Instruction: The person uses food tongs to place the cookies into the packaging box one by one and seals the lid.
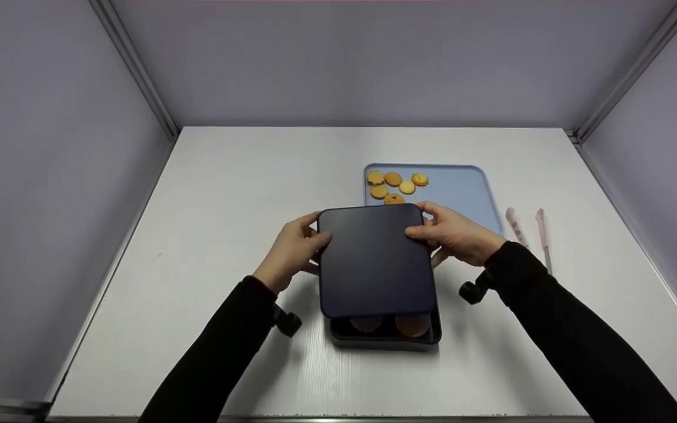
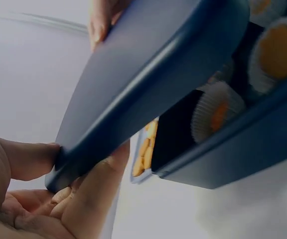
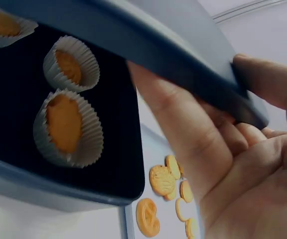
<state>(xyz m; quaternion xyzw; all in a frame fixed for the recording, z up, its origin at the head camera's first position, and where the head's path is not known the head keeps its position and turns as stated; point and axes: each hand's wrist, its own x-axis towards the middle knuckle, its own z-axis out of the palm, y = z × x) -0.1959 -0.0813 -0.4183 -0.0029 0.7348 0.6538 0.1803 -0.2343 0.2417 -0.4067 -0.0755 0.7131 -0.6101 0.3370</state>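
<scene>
A dark blue rectangular lid (image 1: 376, 261) is held by both hands over a matching box (image 1: 385, 345), whose near end shows below it. My left hand (image 1: 292, 249) grips the lid's left edge near the far corner, thumb on top and fingers beneath. At the opposite edge, my right hand (image 1: 456, 234) pinches the lid the same way. In the left wrist view, the lid tilts with a gap between it and the box. Inside the box, cookies (image 3: 64, 124) sit in white pleated paper cups (image 3: 89, 144); the lid hides part of them.
Behind the box lies a light blue tray (image 1: 459, 188) with several cookies (image 1: 393, 178) on its left side, partly covered by the lid. Two slim pink-handled utensils (image 1: 543, 229) lie to the tray's right. Grey panels (image 1: 338, 64) enclose the white table (image 1: 227, 176).
</scene>
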